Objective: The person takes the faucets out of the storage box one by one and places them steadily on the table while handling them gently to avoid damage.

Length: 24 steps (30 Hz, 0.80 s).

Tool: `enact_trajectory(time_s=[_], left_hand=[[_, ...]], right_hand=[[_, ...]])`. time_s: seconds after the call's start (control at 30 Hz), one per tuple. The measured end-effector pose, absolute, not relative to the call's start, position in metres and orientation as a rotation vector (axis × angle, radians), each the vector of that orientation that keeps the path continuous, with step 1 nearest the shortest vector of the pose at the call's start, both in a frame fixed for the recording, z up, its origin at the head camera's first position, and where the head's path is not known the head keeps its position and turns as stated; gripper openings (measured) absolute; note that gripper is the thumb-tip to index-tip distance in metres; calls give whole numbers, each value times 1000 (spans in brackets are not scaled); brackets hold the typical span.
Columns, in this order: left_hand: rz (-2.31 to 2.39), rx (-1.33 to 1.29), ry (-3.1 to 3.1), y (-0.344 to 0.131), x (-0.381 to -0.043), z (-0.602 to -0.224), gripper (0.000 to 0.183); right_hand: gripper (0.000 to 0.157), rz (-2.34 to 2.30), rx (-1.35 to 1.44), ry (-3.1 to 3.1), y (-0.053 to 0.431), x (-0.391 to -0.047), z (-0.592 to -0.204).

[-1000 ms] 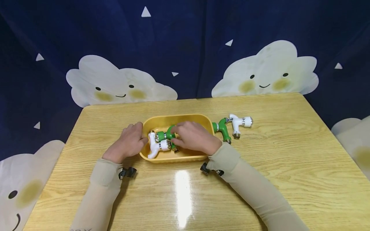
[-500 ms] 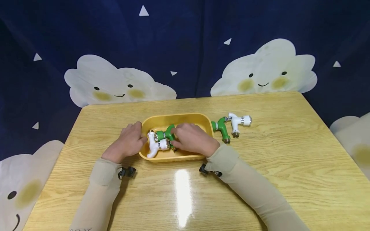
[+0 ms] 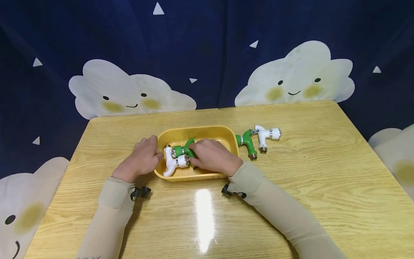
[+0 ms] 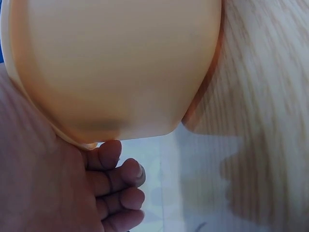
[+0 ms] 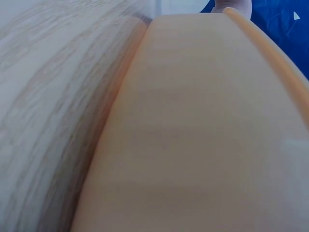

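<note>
A yellow plastic basin sits on the table, and my left hand grips its left rim. In the left wrist view the curled fingers lie outside the wall of the basin. My right hand reaches into the basin and holds a green tap, partly covering it; the fingertips are hidden. A white tap lies beside the green one, with its ribbed knob towards the right hand. The right wrist view shows mostly the basin's outer wall.
To the right of the basin, a second green tap lies close to its rim. Another white tap is beside that one. The wooden table ends at a dark blue curtain with cloud prints.
My right hand's fingers have closed in on the green tap in the basin. My left hand stays at the rim. The head view has shifted slightly.
</note>
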<state>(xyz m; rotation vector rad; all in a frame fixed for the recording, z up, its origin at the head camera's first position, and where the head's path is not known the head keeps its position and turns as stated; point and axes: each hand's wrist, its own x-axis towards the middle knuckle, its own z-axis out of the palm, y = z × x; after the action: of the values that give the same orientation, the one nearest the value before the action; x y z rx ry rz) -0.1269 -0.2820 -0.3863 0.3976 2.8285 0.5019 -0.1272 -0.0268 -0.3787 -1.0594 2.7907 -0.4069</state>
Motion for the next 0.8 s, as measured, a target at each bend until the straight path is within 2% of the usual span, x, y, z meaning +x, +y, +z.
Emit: enact_trajectory(time_s=[0.17, 0.8], left_hand=[[508, 392, 2833, -281, -127, -386, 18], [513, 392, 2828, -281, -125, -386, 17]], right_hand=[[32, -436, -1065, 2771, -27, -128, -381], [36, -568, -959, 2740, -27, -127, -382]])
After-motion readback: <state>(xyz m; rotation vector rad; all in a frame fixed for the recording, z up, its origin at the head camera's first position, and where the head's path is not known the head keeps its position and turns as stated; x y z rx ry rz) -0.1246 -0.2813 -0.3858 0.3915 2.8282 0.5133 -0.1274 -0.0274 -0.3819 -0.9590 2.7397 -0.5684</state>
